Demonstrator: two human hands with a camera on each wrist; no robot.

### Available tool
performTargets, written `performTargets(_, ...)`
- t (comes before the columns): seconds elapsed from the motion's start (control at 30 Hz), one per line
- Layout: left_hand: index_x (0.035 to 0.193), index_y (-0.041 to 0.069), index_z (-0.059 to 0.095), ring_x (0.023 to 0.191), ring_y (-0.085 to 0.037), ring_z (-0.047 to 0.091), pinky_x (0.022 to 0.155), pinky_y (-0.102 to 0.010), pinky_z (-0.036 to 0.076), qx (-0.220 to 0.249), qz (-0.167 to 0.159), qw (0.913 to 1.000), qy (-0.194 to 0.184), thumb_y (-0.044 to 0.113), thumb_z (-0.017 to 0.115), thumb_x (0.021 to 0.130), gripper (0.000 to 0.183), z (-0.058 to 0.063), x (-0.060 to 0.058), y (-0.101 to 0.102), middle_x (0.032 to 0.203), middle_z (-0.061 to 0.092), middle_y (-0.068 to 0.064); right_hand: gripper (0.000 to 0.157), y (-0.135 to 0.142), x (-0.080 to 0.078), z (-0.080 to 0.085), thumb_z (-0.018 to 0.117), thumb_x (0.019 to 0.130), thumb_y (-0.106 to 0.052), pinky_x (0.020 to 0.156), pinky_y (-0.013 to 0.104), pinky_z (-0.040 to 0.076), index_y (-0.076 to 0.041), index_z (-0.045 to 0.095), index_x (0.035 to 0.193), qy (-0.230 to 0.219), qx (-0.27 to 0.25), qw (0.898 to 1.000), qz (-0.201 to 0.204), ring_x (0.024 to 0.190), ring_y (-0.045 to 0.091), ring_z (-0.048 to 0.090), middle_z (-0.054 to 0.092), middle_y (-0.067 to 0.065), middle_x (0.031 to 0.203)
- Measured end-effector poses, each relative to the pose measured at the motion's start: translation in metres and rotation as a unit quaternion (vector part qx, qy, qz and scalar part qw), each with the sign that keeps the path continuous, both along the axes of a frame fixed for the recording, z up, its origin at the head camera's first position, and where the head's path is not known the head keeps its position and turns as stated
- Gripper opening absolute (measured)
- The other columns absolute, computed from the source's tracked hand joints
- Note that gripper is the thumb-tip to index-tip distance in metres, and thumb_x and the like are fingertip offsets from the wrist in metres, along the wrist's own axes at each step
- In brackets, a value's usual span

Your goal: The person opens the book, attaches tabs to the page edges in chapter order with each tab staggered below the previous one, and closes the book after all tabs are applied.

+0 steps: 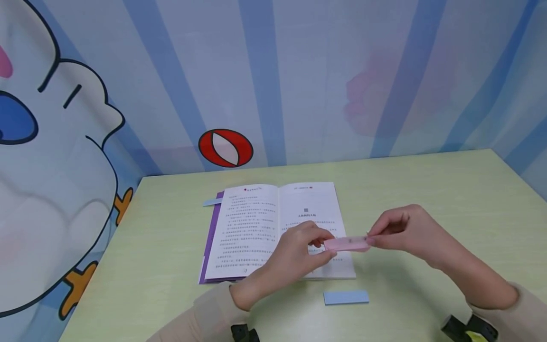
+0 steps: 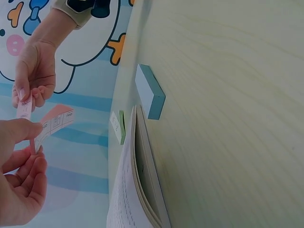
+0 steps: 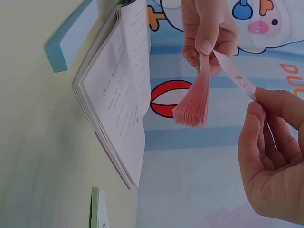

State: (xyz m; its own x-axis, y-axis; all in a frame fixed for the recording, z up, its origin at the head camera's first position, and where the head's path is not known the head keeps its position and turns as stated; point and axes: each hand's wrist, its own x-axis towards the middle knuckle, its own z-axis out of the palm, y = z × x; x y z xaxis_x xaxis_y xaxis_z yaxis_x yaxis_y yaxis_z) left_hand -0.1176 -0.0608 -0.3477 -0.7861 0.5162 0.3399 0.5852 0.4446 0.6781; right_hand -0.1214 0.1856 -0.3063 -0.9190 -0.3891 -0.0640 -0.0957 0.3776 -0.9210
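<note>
Over the right page of an open book [image 1: 252, 232], my left hand [image 1: 295, 249] pinches one end of a pink sticky-note pad [image 3: 194, 99] between thumb and fingers. The pad's free sheets fan out in the right wrist view. My right hand [image 1: 406, 232] is to the right of the book, its thumb and finger pinching the end of a narrow pink strip [image 3: 236, 78] with handwriting on it. This strip stands apart from the fanned sheets and runs back toward the left hand's fingertips. Both hands are raised above the table.
A blue sticky-note pad [image 1: 346, 298] lies on the table [image 1: 448, 190] in front of the book. A green pad [image 2: 122, 127] shows near the book in both wrist views. From the book's left edge juts a light blue tab [image 1: 212, 202]. A patterned backdrop [image 1: 307, 71] stands behind.
</note>
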Motion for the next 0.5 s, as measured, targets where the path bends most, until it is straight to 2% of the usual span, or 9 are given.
performTargets(0.17,0.094,0.004,0.069,0.074,-0.014,0.053,0.068,-0.026,0.049,0.004,-0.002,1.0,-0.001,0.011,0.074,0.078,0.018,-0.002,0.0,-0.002,0.082,0.06,-0.005,0.003,0.006,-0.005,0.001,0.071,0.081,-0.005,0.063,0.031,0.054,-0.006,0.072,0.084,-0.002,-0.03,0.999,-0.025,0.068,0.018,0.063,0.067,-0.003,0.08)
performTargets(0.3,0.095,0.005,0.07,0.074,-0.011,0.052,0.07,-0.026,0.049,0.004,-0.01,0.9998,-0.016,0.011,0.074,0.078,0.019,-0.005,0.002,-0.002,0.081,0.059,-0.004,0.01,0.009,-0.01,0.0,0.068,0.082,-0.003,0.064,0.03,0.054,-0.012,0.073,0.083,-0.006,-0.06,0.998,-0.033,0.068,0.018,0.063,0.067,-0.002,0.079)
performTargets(0.5,0.095,0.006,0.07,0.072,-0.007,0.051,0.069,-0.017,0.044,-0.018,-0.023,0.9994,-0.02,0.014,0.074,0.078,0.019,-0.011,0.007,-0.002,0.08,0.06,-0.004,0.019,0.012,-0.015,-0.005,0.066,0.083,0.001,0.064,0.027,0.053,-0.016,0.074,0.083,-0.026,-0.101,0.994,-0.031,0.067,0.017,0.062,0.067,-0.002,0.078)
